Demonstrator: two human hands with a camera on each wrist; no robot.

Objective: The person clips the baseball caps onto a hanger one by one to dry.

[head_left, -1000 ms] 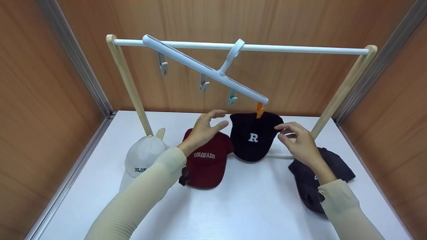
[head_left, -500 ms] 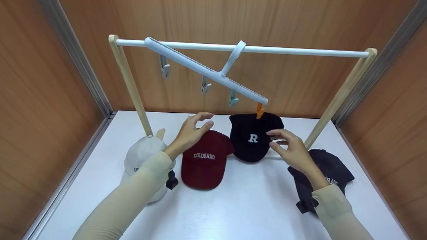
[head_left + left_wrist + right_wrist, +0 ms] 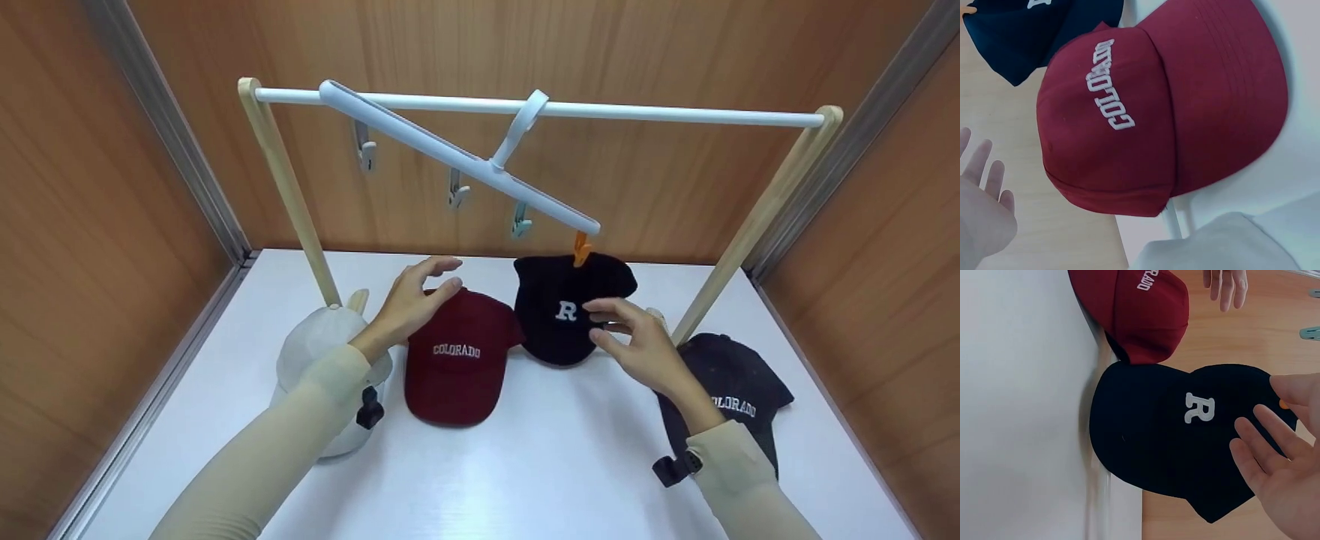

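Observation:
A black cap [image 3: 551, 330] with a white R hangs from the orange clip [image 3: 581, 250] at the low right end of a tilted white hanger [image 3: 442, 150]. My right hand [image 3: 637, 345] is in front of this cap's right side, fingers relaxed and holding nothing. Left of it lies a dark red COLORADO cap [image 3: 456, 382]. My left hand [image 3: 405, 307] hovers by the red cap's upper left, its fingers loosely bent around nothing. In the left wrist view the red cap [image 3: 1112, 163] fills the middle. The right wrist view has the black cap [image 3: 1157, 439] beside my spread fingers.
The hanger hooks over a white rail [image 3: 675, 112] between wooden posts. Three other clips, including a green one [image 3: 521, 221], hang from it. A white cap [image 3: 319, 341] lies left and a dark COLORADO cap [image 3: 739, 375] right, both partly behind my arms. Wooden panels enclose the white table [image 3: 525, 480].
My left hand has drawn left and slightly down, away from the black cap. My right hand has moved left and down, now overlapping the black cap's right side. The hanger stays tilted.

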